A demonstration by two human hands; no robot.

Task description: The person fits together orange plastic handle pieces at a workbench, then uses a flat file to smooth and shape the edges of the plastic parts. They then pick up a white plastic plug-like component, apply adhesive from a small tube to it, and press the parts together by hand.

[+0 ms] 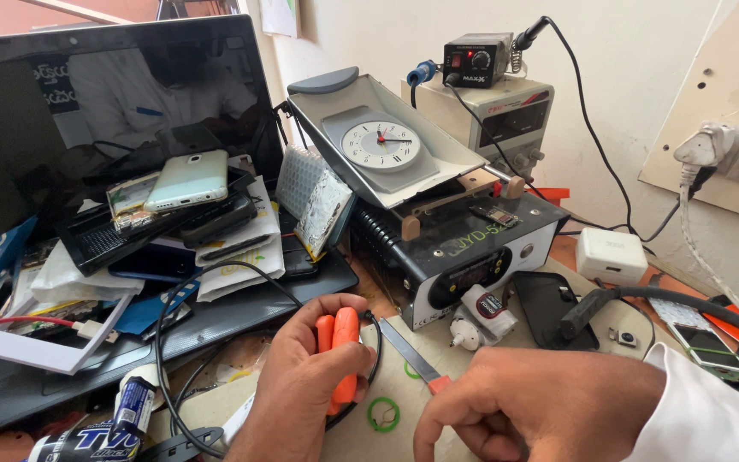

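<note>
Head view: the left hand (301,385) is gripping orange-handled pliers (341,351), fingers pressed around both handles, low at the bench's centre. The right hand (523,402) is curling loosely beside a thin orange-tipped blade (412,355); I cannot tell if it is touching it. The pliers are probably stiff and light, best held mid-handle.

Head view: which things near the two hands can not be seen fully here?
- Orange tool: its working end is hidden inside the left hand.
- Right hand: its fingertips curl under, so a grip cannot be told.
- Battery: partly cut by clutter near the bottom edge.
- Laptop screen: dark, shows reflections only.
</note>
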